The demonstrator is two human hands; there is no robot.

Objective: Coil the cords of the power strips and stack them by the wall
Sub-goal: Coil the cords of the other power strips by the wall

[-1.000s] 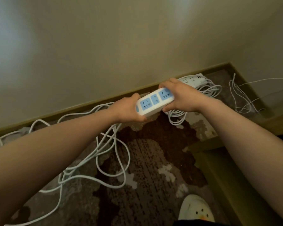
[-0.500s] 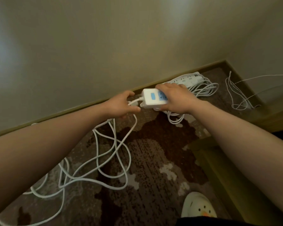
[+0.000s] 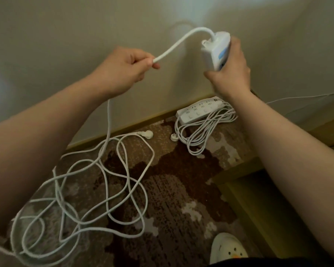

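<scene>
Head view
Right hand (image 3: 230,74): raised in front of the wall (image 3: 85,35), fingers and thumb wrapped round the lower half of a white power strip with blue sockets (image 3: 216,50), which stands roughly upright, cord end up.
Left hand (image 3: 121,71): raised level with the right, well apart from it, fingers curled and pinching the strip's white cord (image 3: 181,40) a short way along from the strip.
Cord, upper run: leaves the top of the held strip, arches over and slopes down to the left hand.
Cord, lower run: drops from under the left hand to the floor and spreads in loose, overlapping, uncoiled loops (image 3: 96,199) across the patterned brown carpet (image 3: 172,189).
Cord's plug (image 3: 148,134): lies flat on the carpet near the skirting board (image 3: 123,128).
Second power strip (image 3: 199,111): all white, lies on the floor against the wall, below the right forearm.
Its cord (image 3: 202,133): gathered in a long bundle of loops, resting partly on and just in front of that strip; its plug (image 3: 173,137) lies at the bundle's left end.
Thin white wire (image 3: 297,98): runs along the wall at right.
White clog (image 3: 228,249): at the bottom edge, on the carpet.
Wooden furniture edge (image 3: 258,199): lower right, beside the carpet.
</scene>
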